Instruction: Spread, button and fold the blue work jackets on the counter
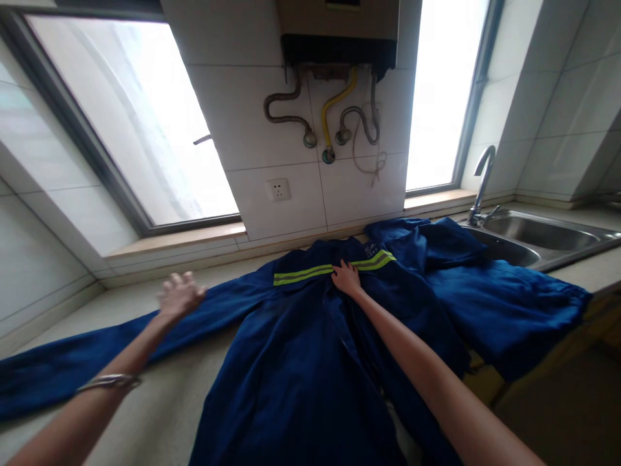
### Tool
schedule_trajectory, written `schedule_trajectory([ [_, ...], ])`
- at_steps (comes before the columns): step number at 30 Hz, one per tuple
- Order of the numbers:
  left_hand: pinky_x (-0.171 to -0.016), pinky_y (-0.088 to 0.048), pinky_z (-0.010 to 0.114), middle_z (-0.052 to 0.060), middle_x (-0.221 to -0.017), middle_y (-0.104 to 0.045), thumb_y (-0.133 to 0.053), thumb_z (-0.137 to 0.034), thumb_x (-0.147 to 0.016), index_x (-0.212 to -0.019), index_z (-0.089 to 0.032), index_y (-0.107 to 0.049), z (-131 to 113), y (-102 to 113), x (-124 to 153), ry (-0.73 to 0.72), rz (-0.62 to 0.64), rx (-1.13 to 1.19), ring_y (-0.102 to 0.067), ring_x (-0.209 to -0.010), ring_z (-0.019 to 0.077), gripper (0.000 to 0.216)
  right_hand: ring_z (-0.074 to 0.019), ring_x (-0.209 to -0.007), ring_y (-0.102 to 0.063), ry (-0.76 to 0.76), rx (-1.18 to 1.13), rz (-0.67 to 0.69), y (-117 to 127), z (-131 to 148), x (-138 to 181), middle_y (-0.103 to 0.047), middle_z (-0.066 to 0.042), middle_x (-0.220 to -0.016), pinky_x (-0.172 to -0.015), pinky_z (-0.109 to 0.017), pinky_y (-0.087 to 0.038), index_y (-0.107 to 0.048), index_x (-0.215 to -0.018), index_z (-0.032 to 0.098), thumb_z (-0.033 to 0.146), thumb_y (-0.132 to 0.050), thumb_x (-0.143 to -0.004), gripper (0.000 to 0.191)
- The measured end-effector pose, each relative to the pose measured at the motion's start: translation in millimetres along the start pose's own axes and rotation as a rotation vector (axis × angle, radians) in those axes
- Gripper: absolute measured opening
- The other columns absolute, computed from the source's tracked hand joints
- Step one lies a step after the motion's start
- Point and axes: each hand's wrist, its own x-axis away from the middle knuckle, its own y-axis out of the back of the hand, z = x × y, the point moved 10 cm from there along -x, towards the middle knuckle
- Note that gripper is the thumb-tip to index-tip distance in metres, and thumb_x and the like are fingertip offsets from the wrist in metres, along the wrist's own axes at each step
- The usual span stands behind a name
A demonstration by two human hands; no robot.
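A dark blue work jacket (281, 362) lies spread front up along the countertop, with a yellow-green and grey reflective strip across its chest. One sleeve (116, 340) stretches far to the left. At the middle of the chest strip, my right hand (346, 278) has its fingers bent on the front edge of the jacket, pinching the cloth there. My left hand (180, 294) hovers over the left sleeve, its fingers apart and slightly blurred, holding nothing. Further blue cloth (504, 304) lies bunched to the right of the chest and hangs over the counter's front edge.
A steel double sink (572, 236) with a curved tap (482, 188) stands at the right, touching the blue cloth. A water heater (339, 39) with pipes hangs on the tiled wall above a socket (278, 189). Windows flank it. The pale countertop (160, 401) shows at lower left.
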Motion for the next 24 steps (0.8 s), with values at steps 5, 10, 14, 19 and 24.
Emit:
schedule_trajectory([
  [5,-0.112,-0.022,0.055,0.016,-0.158,-0.020,-0.026,-0.053,-0.097,-0.153,-0.016,-0.022,-198,-27,36,-0.414,0.061,0.264,-0.014,-0.144,0.0369,0.067,-0.0321,-0.137,-0.031,0.012,0.008,0.026,3,0,0,-0.031,-0.006,-0.155,-0.108,-0.046,-0.024,-0.053,-0.138,0.028,0.037,-0.039,-0.093,0.047],
  [10,-0.105,-0.018,0.071,0.008,-0.156,-0.028,-0.025,-0.057,-0.094,-0.148,-0.035,-0.034,-274,-62,66,-0.471,0.224,0.331,-0.023,-0.141,0.0411,0.059,-0.0301,-0.137,-0.035,0.004,-0.030,-0.010,6,1,2,-0.037,-0.005,-0.152,-0.109,-0.045,-0.027,-0.051,-0.139,0.028,0.036,-0.041,-0.092,0.048],
  [14,-0.104,-0.013,0.074,0.008,-0.156,-0.027,-0.025,-0.058,-0.094,-0.147,-0.035,-0.036,-269,-74,65,-0.479,0.231,0.374,-0.022,-0.141,0.0420,0.059,-0.0210,-0.129,-0.046,0.011,-0.180,-0.084,35,0,-5,-0.052,-0.006,-0.141,-0.107,-0.032,-0.034,-0.052,-0.138,0.020,0.028,-0.040,-0.091,0.049],
  [19,-0.105,-0.012,0.073,0.007,-0.156,-0.029,-0.025,-0.060,-0.093,-0.146,-0.036,-0.038,-267,-75,61,-0.470,0.218,0.403,-0.022,-0.141,0.0414,0.060,-0.0189,-0.102,-0.064,-0.070,-0.389,-0.426,156,-68,-9,-0.065,-0.007,-0.122,-0.093,-0.029,-0.047,-0.048,-0.140,0.018,0.023,-0.037,-0.089,0.052],
  [24,-0.105,-0.013,0.073,0.008,-0.155,-0.032,-0.027,-0.059,-0.093,-0.145,-0.034,-0.041,-267,-70,63,-0.463,0.198,0.428,-0.023,-0.140,0.0419,0.059,-0.0278,-0.097,-0.065,-0.374,-0.209,-0.582,251,-209,22,-0.066,-0.018,-0.107,-0.088,-0.041,-0.051,-0.049,-0.137,0.008,0.024,-0.053,-0.083,0.056],
])
